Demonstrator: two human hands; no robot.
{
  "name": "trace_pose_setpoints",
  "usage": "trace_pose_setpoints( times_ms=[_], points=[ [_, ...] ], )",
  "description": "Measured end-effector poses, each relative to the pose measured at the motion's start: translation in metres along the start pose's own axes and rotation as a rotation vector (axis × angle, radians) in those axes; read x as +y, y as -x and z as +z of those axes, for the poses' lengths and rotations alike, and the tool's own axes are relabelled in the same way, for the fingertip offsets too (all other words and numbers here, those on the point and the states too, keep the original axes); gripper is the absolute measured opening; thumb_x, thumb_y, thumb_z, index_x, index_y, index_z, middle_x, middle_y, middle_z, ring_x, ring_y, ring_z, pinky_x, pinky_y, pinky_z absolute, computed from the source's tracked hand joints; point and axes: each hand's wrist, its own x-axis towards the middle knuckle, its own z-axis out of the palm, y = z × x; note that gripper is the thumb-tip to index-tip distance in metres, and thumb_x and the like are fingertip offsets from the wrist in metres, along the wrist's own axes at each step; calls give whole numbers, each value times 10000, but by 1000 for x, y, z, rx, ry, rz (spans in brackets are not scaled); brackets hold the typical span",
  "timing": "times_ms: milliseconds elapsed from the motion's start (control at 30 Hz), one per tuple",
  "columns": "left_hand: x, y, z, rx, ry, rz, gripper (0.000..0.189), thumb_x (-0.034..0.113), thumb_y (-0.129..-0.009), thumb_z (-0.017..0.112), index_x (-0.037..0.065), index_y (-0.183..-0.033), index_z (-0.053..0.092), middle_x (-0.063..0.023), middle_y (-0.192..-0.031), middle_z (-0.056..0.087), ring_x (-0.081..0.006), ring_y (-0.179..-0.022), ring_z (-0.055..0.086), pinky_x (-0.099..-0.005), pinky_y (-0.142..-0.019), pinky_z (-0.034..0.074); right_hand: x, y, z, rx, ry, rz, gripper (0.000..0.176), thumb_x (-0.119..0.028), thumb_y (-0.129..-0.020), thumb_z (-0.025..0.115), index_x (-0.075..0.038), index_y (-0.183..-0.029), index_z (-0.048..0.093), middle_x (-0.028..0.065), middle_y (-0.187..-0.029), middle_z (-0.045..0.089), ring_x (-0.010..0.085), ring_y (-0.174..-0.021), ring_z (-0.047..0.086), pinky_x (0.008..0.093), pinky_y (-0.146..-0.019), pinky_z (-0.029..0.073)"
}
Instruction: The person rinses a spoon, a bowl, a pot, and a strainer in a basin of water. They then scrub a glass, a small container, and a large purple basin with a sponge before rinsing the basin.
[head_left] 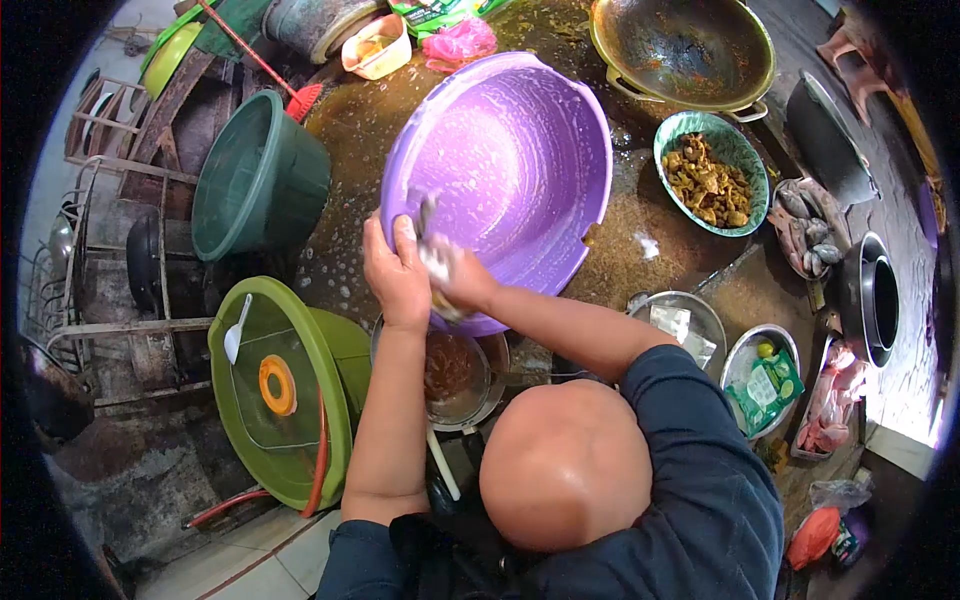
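Observation:
My left hand (395,268) is closed around a small metal utensil, perhaps a spoon (428,212), whose end sticks up past my thumb. Against it my right hand (465,278), smeared by motion, presses something white and foamy, with a yellowish edge showing below; it looks like a soapy sponge (436,262). Both hands are over the near left rim of a large purple basin (545,170), which is tilted and streaked with suds. Below my wrists, partly hidden, sits a metal pan of brown water (457,370).
Left are a dark green tub (290,175) and an olive bucket (340,350) with a hose. Right are a wok (685,50), a bowl of cooked food (708,175), fish (808,225), a metal bowl with a green packet (762,390) and a black pot (825,140). My knee (565,465) is in front.

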Motion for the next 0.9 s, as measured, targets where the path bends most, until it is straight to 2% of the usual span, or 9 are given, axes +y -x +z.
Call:
trace_pose_setpoints(
  times_ms=[133, 233, 333, 400, 467, 533, 667, 767, 900],
  points=[
    [1, 6, -8, 49, -197, 69, 232, 204, -884, 503, -4, -984, 520, -185, -886, 565, -325, -800, 550, -399, -736, 431, 83, 16, -42, -652, 532, 125, 390, -413, -835, 469, -153, -1122, 514, 79, -1086, 554, 237, -891, 582, 349, -748, 495],
    [7, 12, -8, 4, 14, -111, 227, 211, -892, 494, -5, -957, 518, -176, -807, 581, -311, -713, 564, -389, -669, 446, 141, 4, -67, -208, 898, 405, 394, -283, -849, 430, -180, -1226, 477, 71, -1174, 515, 257, -1030, 530, 388, -802, 460],
    [-6, 22, 2, 50, 88, -83, 222, 210, -901, 477, -3, -949, 516, -166, -746, 584, -299, -649, 566, -375, -620, 448, 148, 1, -58, -40, 729, 702, 397, -210, -838, 415, -127, -1221, 478, 96, -1230, 486, 265, -1095, 497, 403, -890, 398],
    [-8, 26, 6, 38, 118, -74, 218, 208, -902, 474, -2, -947, 516, -170, -746, 581, -293, -654, 568, -372, -625, 446, 86, -2, -56, -339, 659, 594, 487, -316, -796, 496, -83, -1223, 469, 144, -1259, 469, 294, -1157, 458, 410, -944, 359],
    [-7, 27, 6, 35, 134, -76, 215, 206, -902, 471, 0, -944, 516, -173, -746, 577, -287, -660, 569, -368, -630, 445, 84, -10, -14, -330, 94, 327, 645, -445, -709, 604, -64, -1214, 478, 179, -1282, 438, 308, -1177, 435, 383, -989, 341],
    [-1, 28, 3, -28, 88, -58, 255, 213, -922, 437, -24, -966, 521, -125, -771, 575, -199, -667, 517, -327, -640, 434, 49, -33, 10, 13, -301, 20, 576, -308, -707, 659, -99, -1203, 454, 196, -1142, 510, 332, -1080, 487, 387, -931, 392],
    [6, 34, 1, -5, 52, 24, 227, 213, -897, 474, 2, -963, 527, -167, -721, 571, -298, -617, 568, -365, -581, 446, 56, -113, -32, 369, 68, -64, 542, -254, -673, 688, -89, -1146, 480, 204, -1068, 530, 332, -1032, 504, 410, -869, 420],
    [-4, 36, 0, -15, 57, -8, 223, 209, -896, 477, -2, -945, 528, -161, -716, 573, -287, -614, 570, -362, -580, 449, 76, -111, -108, 209, 206, 488, 591, -250, -704, 635, -119, -1240, 421, 194, -1160, 516, 335, -1071, 514, 384, -883, 431],
    [0, 34, 0, 23, 60, 26, 225, 212, -897, 475, -5, -929, 527, -159, -715, 574, -275, -615, 572, -357, -581, 449, 142, -37, -76, -205, 617, 653, 772, -269, -739, 571, -108, -1386, 181, 199, -1373, 293, 329, -1184, 429, 392, -998, 340]
  ],
)
